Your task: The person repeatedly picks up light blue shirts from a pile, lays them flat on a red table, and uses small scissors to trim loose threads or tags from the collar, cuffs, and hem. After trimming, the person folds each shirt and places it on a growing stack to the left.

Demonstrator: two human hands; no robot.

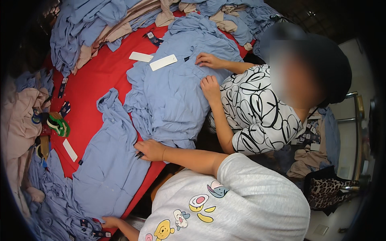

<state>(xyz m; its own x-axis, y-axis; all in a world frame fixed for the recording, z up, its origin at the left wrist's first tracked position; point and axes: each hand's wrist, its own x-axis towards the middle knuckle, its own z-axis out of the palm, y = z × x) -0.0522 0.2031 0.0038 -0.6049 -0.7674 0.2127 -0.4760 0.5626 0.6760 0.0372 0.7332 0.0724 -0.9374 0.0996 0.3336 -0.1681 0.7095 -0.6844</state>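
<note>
Right hand (149, 151) grasps a small dark object (139, 155) beside the blue garment (110, 168); left hand (111, 221), grip unclear, seemingly steadies its bottom corner.

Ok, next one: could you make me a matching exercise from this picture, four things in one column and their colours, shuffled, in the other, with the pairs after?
Things
1. Garment under the right hand
2. Table surface
3. Co-worker's top
4. Tag lying just left of that garment

Colours
A. Red
B. Plain white
C. Light blue
D. White with black looping lines

Right pairs: 1-C, 2-A, 3-D, 4-B
</note>
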